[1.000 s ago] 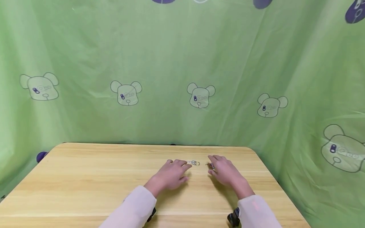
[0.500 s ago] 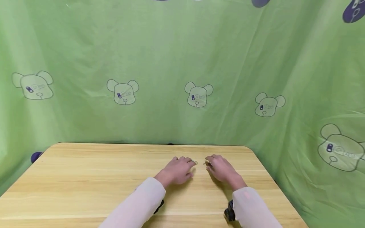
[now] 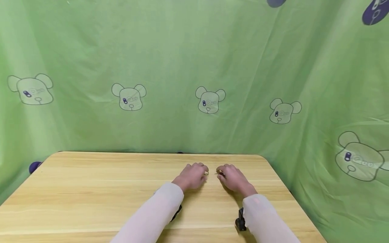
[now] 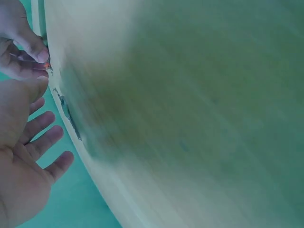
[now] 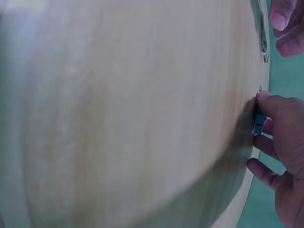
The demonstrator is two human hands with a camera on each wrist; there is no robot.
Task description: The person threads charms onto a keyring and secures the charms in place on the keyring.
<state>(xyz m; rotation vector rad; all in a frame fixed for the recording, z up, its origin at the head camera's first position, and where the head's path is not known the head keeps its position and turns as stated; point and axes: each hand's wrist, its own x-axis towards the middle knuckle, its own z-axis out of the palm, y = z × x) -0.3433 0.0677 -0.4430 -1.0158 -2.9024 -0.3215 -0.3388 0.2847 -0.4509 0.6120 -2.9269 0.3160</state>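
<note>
Nearest you, your two pale, smooth cloth sleeves, left (image 3: 152, 209) and right (image 3: 267, 216), reach forward from the bottom edge. Under each cuff sits a black device: the left one (image 3: 176, 213) is mostly tucked behind fabric, the right one (image 3: 241, 221) is a chunky block with a rounded knob.

Beneath them spreads a table (image 3: 106, 195) of pale yellow wood, its long streaks of grain running crosswise, its far corners rounded.

Well forward on that surface, your bare hands face each other across a narrow gap. Your right hand (image 3: 233, 178) pinches a small trinket (image 5: 259, 122) between thumb and finger, down at the tabletop; it shows blue in the right wrist view and orange in the left wrist view, and a bit of thin wire or chain (image 5: 260, 88) pokes out toward the gap. Your left hand (image 3: 192, 176) is relaxed, its fingers loosely spread, just beside a slim, dark strip (image 5: 263, 35) lying flat on the wood. A thin, round metal ring (image 5: 268, 58) ends the strip, on the side toward the trinket.

Behind the table hangs a soft green curtain (image 3: 170, 60), gently rippled, printed with outlined bear heads (image 3: 208, 101) with round ears. At upper right is a rounded purple shape (image 3: 375, 12).
</note>
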